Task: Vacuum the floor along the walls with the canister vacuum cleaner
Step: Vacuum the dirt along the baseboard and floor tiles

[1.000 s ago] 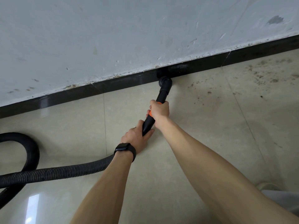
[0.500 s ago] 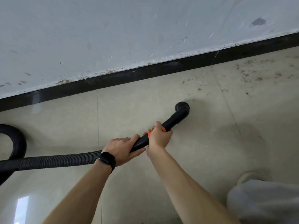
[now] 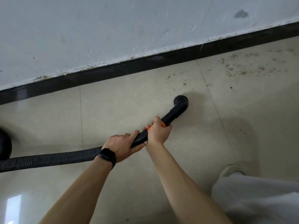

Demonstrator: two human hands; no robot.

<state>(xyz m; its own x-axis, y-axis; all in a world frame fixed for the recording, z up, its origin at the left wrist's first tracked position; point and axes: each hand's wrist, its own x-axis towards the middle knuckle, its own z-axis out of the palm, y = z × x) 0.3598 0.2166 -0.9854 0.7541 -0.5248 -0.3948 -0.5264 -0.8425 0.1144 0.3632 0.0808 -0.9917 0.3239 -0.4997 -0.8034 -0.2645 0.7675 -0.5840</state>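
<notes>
A black vacuum wand [image 3: 171,116] with an orange collar ends in a round brush nozzle [image 3: 181,101] that rests on the beige floor tiles [image 3: 129,102], well away from the black baseboard [image 3: 129,68]. My right hand [image 3: 157,132] grips the wand at the orange collar. Just behind it, my left hand [image 3: 122,146], with a black watch on the wrist, holds the wand where it meets the ribbed black hose [image 3: 48,160]. Dirt specks [image 3: 234,65] lie on the tiles beyond the nozzle, to the right along the wall.
A scuffed white wall [image 3: 113,29] rises above the baseboard. The hose runs off to the left, where a loop of it [image 3: 4,144] shows at the edge. My shoe [image 3: 229,170] and pale trouser leg [image 3: 258,199] are at the lower right.
The nozzle has been drawn back from the baseboard onto the open tile and to the right. Both hands kept their hold on the wand.
</notes>
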